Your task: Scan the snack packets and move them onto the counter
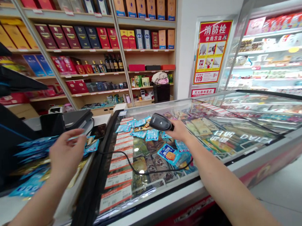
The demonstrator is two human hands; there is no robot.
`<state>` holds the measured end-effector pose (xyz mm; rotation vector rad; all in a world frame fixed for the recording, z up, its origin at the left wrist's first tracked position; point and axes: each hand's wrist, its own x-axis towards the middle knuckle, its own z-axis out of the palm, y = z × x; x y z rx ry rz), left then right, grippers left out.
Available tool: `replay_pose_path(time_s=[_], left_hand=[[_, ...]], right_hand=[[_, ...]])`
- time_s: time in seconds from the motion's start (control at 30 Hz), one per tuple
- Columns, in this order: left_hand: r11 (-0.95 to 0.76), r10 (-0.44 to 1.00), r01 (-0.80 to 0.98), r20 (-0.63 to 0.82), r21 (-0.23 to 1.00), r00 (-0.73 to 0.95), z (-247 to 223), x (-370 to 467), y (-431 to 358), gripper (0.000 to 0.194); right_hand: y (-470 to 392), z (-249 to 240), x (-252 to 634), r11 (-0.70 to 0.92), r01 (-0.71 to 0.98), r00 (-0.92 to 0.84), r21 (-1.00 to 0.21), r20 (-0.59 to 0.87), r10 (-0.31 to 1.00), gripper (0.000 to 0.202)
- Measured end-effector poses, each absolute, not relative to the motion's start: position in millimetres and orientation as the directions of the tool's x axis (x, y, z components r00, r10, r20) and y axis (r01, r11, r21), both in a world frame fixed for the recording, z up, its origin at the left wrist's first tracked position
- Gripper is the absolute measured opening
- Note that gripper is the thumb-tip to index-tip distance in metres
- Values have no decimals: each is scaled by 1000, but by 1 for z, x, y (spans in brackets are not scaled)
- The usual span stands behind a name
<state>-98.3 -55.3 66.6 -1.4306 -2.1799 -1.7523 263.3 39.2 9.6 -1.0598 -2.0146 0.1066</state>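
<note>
My right hand (178, 130) is wrapped round the handle of a black barcode scanner (161, 122), held over the freezer's glass lid. Its black cable (153, 173) loops across the glass. Small blue snack packets (167, 153) lie scattered under and around the scanner, with a brown-gold packet (143, 127) among them. At the left, my left hand (66, 151) is closed with its fingertips drawn together. A thin pale sliver shows between them, too small to name. Beside and behind this hand, blue and gold packets (35, 179) are piled on the white counter (67, 203).
A chest freezer (155, 206) with a sliding glass lid and price labels (116, 191) fills the middle. A dark checkout screen (6, 132) stands at the left. Shelves of boxed bottles (82, 37) line the back wall, and a lit fridge (275, 51) stands at the right.
</note>
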Motion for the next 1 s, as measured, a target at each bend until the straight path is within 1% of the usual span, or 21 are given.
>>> replay_pose_path(time_s=[0.03, 0.07, 0.1, 0.17, 0.23, 0.3, 0.33, 0.4, 0.47, 0.53, 0.6, 0.7, 0.8, 0.87, 0.9, 0.97, 1.0], left_hand=[[-69, 758, 652, 465, 755, -458, 61, -78, -51, 35], [-121, 846, 662, 426, 739, -321, 54, -57, -46, 36], [-174, 901, 675, 393, 717, -185, 47, -37, -42, 36], [-264, 943, 704, 330, 659, 44, 32, 0, -35, 32], [-401, 914, 707, 305, 583, 266, 20, 29, -30, 30], [-558, 829, 660, 300, 503, 472, 9, 49, -27, 33], [-625, 777, 626, 293, 465, 558, 5, 55, -27, 39], [-713, 690, 576, 257, 400, 677, -3, 62, -26, 57], [-750, 647, 564, 205, 345, 735, -8, 64, -25, 69], [-758, 643, 588, 167, 283, 748, -11, 64, -27, 71], [-748, 661, 632, 141, 201, 737, -9, 64, -30, 64], [-699, 714, 712, 107, 66, 691, -1, 66, -37, 50], [-626, 775, 780, 99, -22, 625, 3, 68, -43, 33], [-604, 790, 797, 125, -11, 601, 1, 66, -44, 29], [-604, 790, 797, 150, 27, 594, -1, 64, -43, 30], [-594, 800, 789, 225, 159, 556, -4, 57, -38, 30], [-570, 817, 786, 265, 240, 512, -6, 52, -35, 29]], right_hand=[[39, 10, 264, 633, 652, -287, -419, 636, 716, 26], [40, 10, 264, 627, 659, -282, -415, 637, 717, 25], [40, 10, 265, 624, 665, -279, -411, 638, 718, 24], [40, 10, 265, 621, 671, -275, -405, 642, 716, 24], [41, 10, 265, 620, 673, -274, -404, 642, 716, 26], [41, 10, 265, 619, 671, -273, -409, 639, 719, 28], [42, 10, 264, 618, 670, -273, -412, 637, 721, 29], [42, 10, 264, 615, 668, -271, -419, 632, 726, 30], [42, 10, 264, 613, 667, -271, -423, 628, 729, 29], [42, 10, 264, 615, 666, -275, -422, 627, 729, 30], [42, 10, 265, 617, 671, -281, -412, 629, 725, 28], [42, 9, 265, 613, 680, -285, -401, 626, 726, 23], [42, 8, 266, 610, 683, -278, -403, 629, 726, 22], [42, 8, 266, 609, 684, -264, -401, 642, 720, 20], [42, 7, 266, 610, 684, -259, -400, 649, 716, 18], [43, 6, 267, 614, 682, -253, -398, 659, 708, 15], [43, 6, 267, 617, 680, -253, -396, 663, 704, 15]])
